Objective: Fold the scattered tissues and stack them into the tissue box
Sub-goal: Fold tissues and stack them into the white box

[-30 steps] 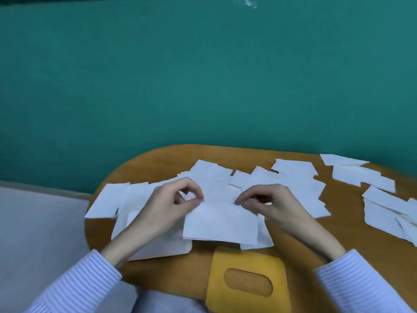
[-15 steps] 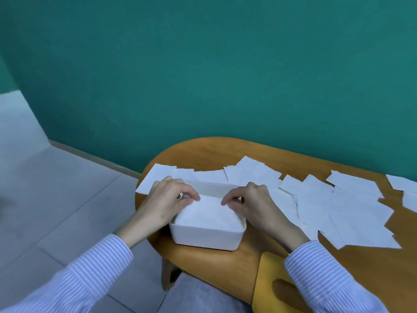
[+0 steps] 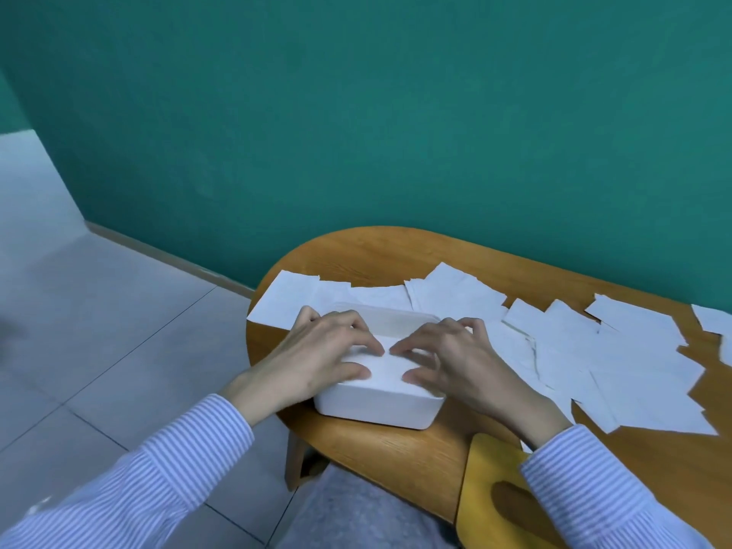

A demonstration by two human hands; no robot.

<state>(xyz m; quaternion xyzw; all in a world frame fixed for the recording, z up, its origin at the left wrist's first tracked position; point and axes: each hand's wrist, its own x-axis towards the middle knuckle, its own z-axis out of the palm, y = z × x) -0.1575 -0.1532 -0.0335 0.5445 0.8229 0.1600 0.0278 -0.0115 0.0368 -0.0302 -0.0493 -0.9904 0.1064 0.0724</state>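
A white tissue box (image 3: 380, 410) stands near the left end of the wooden table (image 3: 396, 251), filled with folded tissues (image 3: 386, 372). My left hand (image 3: 317, 362) and my right hand (image 3: 455, 366) both lie flat on the top tissue, fingers spread, fingertips almost meeting at the middle. Neither hand grips anything. Several loose white tissues (image 3: 618, 370) are scattered over the table to the right of the box and behind it (image 3: 293, 299).
The box's yellow lid (image 3: 491, 493) with an oval slot lies at the table's near edge, partly under my right sleeve. A teal wall stands close behind the table. Grey tiled floor lies to the left.
I carried the folded tissue left and laid it into the white box. Both hands went from pinching it to pressing flat on it. The view swung left.
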